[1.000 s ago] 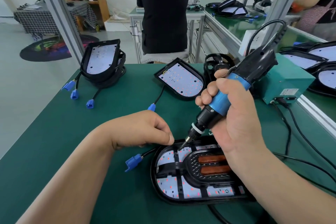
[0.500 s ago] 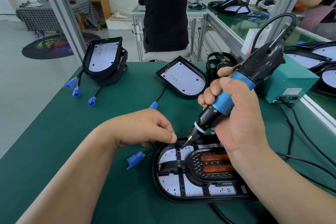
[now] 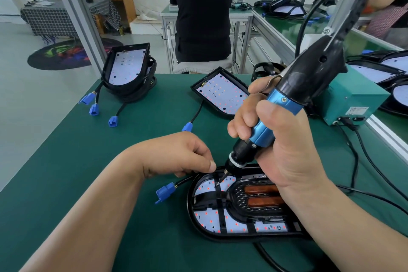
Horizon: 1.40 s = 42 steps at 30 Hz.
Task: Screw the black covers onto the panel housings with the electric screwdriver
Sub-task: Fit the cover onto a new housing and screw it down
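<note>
Since a second ago the screwdriver point(image 3: 284, 104) has tipped a little more upright and its bit now stands on a screw point(image 3: 217, 183) in the black cover point(image 3: 240, 205) rather than just above it. That cover sits in the panel housing point(image 3: 192, 210) at the near edge of the green table point(image 3: 88, 161), long axis running left to right, and the screw spot is at its far left end. The right hand point(image 3: 284, 150) is clenched round the blue barrel, so the tool slants down and to the left from the grip to the bit. The left hand point(image 3: 176, 154) rests just beside the tip, thumb and forefinger pinched together; whether they hold anything I cannot tell. The left hand is nearer the screw, and the drive probably needs the tool brought straighter over it. Farther off lie two uncovered housings point(image 3: 220, 95), blue plugs point(image 3: 165, 192) and a green power box point(image 3: 353, 104).
</note>
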Motion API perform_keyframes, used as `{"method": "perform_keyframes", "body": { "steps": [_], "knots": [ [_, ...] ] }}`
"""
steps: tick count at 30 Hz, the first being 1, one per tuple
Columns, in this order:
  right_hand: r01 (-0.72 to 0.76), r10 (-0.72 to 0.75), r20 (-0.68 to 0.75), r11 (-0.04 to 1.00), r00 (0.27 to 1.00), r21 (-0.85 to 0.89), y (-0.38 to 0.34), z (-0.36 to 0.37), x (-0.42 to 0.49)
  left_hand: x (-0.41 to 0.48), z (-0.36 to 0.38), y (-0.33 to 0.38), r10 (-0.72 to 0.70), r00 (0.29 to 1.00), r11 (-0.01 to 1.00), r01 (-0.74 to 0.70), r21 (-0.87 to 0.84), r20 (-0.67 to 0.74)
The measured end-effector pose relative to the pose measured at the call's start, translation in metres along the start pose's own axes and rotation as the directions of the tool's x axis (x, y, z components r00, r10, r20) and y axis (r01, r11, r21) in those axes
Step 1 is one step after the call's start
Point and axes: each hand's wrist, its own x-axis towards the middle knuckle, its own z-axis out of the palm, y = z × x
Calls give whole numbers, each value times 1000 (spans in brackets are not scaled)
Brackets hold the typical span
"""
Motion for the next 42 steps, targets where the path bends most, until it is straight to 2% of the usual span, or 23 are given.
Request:
{"method": "perform_keyframes", "body": {
  "steps": [8,18,22,25,27,29,32,35,39,42],
  "knots": [
    [-66,67,27,998,997,-22,0,0,3,3,1,-2,17,1000,1000,-17,-1,-6],
    [-122,121,164,993,979,-5,-1,1,6,2,2,1,23,1000,999,-23,22,1],
    [-87,86,215,996,973,-5,1,0,6,3,2,1,9,1000,1000,-9,30,1],
    [-36,21,109,990,994,136,1,-6,7,1,2,0,-1,1000,1000,1,24,-8],
    [28,-19,-43,975,999,219,-3,-14,11,2,2,-1,-3,1000,1000,3,16,-5],
    [78,-26,-201,964,979,253,-8,-24,16,5,2,-3,-10,998,996,5,-88,-59],
    [107,1,-372,957,928,268,-11,-39,17,14,7,-3,-43,976,945,-30,-326,-215],
    [99,26,-450,963,893,252,-7,-47,15,19,14,0,-20,973,888,-89,-451,-231],
    [112,31,-482,957,876,267,-6,-53,14,28,21,0,-21,958,872,-123,-474,-286],
    [131,23,-485,950,874,282,-7,-54,16,32,23,-4,17,949,820,-192,-539,-313]
  ]
}}
